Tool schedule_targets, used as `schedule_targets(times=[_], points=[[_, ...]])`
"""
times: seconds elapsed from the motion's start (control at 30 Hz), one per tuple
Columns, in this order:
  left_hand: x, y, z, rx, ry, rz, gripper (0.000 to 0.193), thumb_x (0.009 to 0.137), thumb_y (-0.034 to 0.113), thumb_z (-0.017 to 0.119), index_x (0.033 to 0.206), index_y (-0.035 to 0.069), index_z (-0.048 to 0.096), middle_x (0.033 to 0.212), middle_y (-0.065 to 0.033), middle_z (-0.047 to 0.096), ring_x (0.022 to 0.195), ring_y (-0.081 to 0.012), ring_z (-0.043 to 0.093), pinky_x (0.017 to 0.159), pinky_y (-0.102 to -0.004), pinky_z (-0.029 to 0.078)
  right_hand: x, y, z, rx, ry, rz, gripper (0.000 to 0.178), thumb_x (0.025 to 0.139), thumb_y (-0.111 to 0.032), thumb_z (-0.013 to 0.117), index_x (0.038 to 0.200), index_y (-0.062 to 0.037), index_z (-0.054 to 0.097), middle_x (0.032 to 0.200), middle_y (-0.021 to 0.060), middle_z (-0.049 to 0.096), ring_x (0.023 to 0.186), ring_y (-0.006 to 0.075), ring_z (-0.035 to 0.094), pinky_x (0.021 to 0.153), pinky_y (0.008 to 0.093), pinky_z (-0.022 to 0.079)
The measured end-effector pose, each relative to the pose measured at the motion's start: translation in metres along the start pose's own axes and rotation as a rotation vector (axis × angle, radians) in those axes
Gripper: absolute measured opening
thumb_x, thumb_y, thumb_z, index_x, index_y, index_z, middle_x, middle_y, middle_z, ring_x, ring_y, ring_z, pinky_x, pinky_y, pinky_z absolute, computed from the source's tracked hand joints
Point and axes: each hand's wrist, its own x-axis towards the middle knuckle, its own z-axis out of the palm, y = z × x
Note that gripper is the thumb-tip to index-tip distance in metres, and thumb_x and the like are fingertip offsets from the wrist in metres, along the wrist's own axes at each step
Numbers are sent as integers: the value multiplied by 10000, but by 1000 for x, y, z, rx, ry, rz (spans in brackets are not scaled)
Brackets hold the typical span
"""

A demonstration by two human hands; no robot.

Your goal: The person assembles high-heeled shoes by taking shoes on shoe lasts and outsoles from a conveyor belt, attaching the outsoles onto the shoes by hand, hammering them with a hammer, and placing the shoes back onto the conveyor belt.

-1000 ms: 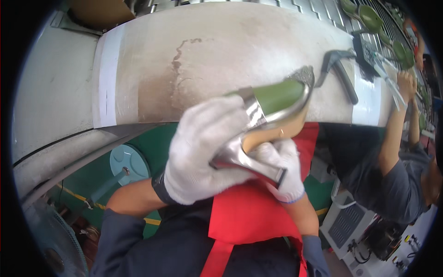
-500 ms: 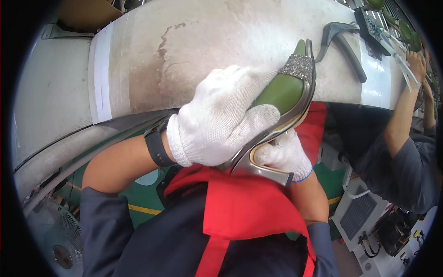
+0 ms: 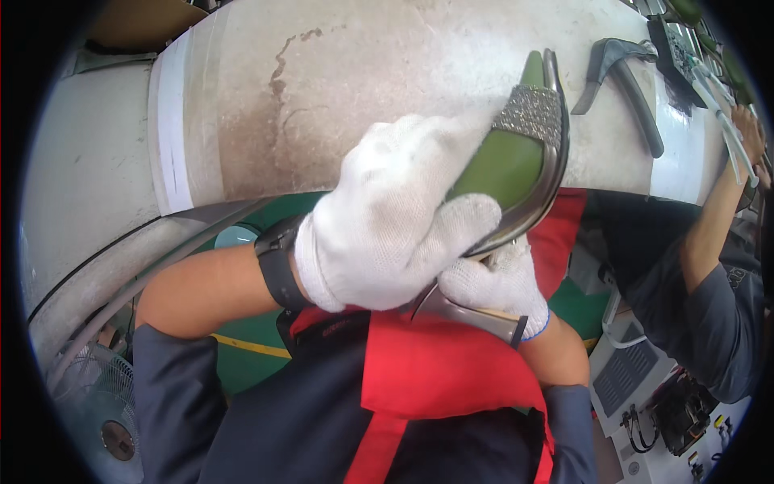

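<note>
At the near edge of a stained, pale worktable (image 3: 371,73), you grip a high-heeled shoe (image 3: 509,165) in both hands, its toe pointing away from you over the tabletop and its silvery heel (image 3: 476,316) above your red apron (image 3: 443,375). Your white-gloved left hand (image 3: 387,210) closes over the back and side, thumb against the green surface; your gloved right hand (image 3: 504,282) clasps the shoe from below, near the heel, fingers partly hidden. A glittering band (image 3: 530,111) crosses the green forepart. Right of the toe, a hammer (image 3: 637,101) lies on the table. At far right, a co-worker's bare hand (image 3: 750,133) is partly visible.
</note>
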Motion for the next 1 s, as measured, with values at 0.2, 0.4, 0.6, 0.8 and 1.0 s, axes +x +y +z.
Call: schedule_targets(times=[0.2, 0.4, 0.6, 0.8, 1.0], points=[[0, -5, -5, -195, 29, -114, 550, 1076, 162, 578, 1540, -123, 501, 1333, -295, 680, 1207, -425, 685, 1079, -461, 514, -4, -16, -10, 151, 28, 2, 388, 978, -202, 795, 1224, 74, 677, 1012, 114, 774, 870, 158, 743, 768, 327, 621], [2, -2, -2, -101, -2, -44, 578, 1050, 144, 610, 1550, -123, 496, 1353, -296, 675, 1210, -433, 681, 1088, -471, 505, 1, -18, -27, 151, -71, -29, 364, 991, -176, 736, 1238, 86, 683, 1028, 142, 775, 868, 184, 766, 711, 319, 643], [6, -2, 7, -1, 0, 9, 660, 988, 133, 677, 1561, -132, 484, 1334, -304, 673, 1159, -457, 677, 1063, -491, 508, 1, -9, -36, 222, -75, -4, 375, 958, -123, 760, 1268, 77, 695, 1106, 137, 789, 970, 184, 769, 847, 357, 645], [8, -3, 10, -11, 7, 3, 668, 965, 129, 699, 1539, -147, 500, 1277, -304, 682, 1093, -462, 683, 1028, -505, 519, 2, -12, -30, 173, 37, 39, 422, 926, -74, 778, 1316, 58, 681, 1125, 105, 799, 985, 186, 772, 857, 337, 637], [14, 5, 4, 39, -56, 0, 636, 995, 146, 689, 1534, -139, 509, 1271, -296, 682, 1099, -459, 684, 1022, -491, 527, 2, -22, -15, -154, 36, -74, 493, 806, -87, 905, 1245, 41, 721, 1036, 78, 809, 919, 135, 766, 802, 321, 629]])
